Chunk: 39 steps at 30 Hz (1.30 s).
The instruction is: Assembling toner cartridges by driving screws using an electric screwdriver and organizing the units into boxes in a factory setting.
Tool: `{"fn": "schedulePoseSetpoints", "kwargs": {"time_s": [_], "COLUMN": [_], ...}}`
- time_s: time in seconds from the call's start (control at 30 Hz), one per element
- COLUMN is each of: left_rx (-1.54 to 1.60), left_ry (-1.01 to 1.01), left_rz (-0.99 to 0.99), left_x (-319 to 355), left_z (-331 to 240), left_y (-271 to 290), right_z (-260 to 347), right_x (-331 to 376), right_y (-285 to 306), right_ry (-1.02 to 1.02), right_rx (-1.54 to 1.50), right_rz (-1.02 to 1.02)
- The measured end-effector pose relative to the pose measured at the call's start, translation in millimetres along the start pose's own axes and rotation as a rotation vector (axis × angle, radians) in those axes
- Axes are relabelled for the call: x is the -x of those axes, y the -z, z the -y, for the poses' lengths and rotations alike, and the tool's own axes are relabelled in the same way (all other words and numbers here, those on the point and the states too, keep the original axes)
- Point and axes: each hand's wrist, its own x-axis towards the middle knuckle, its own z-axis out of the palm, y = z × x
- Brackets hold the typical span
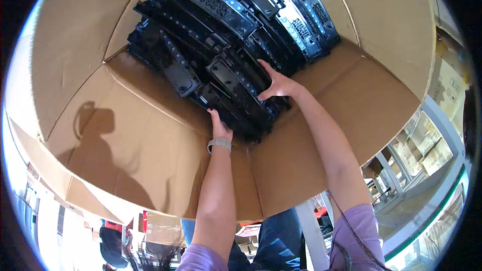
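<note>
Long black plastic cartridges [213,2], resembling printer toner cartridges, lie stacked inside a large cardboard box [150,163]. Each has a row of round spots along its side. My left hand [221,128], with a grey band at the wrist, grips the near end of a cartridge [236,83] low in the stack; its thumb is up and the other fingers are mostly hidden. On the right side of the same cartridge, my right hand [280,86] curves round it, thumb and forefinger spread along its edge. Exactly where the fingertips press is hard to see in the dark.
The box walls rise on all sides, and its near wall lies under my forearms. A grey metal frame [442,125] stands outside to the right, with shelves of cartons behind it. Another person [111,246] shows at the lower left. My shadow falls on the left wall.
</note>
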Motion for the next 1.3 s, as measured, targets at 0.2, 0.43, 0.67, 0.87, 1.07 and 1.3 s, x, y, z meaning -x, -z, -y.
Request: {"fn": "schedulePoseSetpoints", "kwargs": {"time_s": [0.2,0.43,0.67,0.87,1.07,1.3], "left_rx": [0.036,-0.058,-0.131,-0.405,-0.662,-0.937], "left_ry": [0.059,0.005,-0.087,-0.149,-0.137,-0.173], "left_rz": [0.033,0.056,0.225,0.327,0.631,0.873], "left_x": [36,98,183,302,430,586], "left_z": [-3,-32,-96,-185,-241,-197], "left_y": [-7,-46,-91,-173,-236,-293], "right_z": [13,61,123,212,283,323], "right_x": [29,74,125,213,303,468], "right_y": [9,19,28,24,-2,-16], "right_ry": [0.008,0.025,0.087,0.231,0.441,0.65], "right_rx": [-0.129,-0.226,-0.323,-0.578,-0.754,-0.913], "right_rz": [0.075,0.052,-0.01,-0.132,-0.355,-0.549]}}
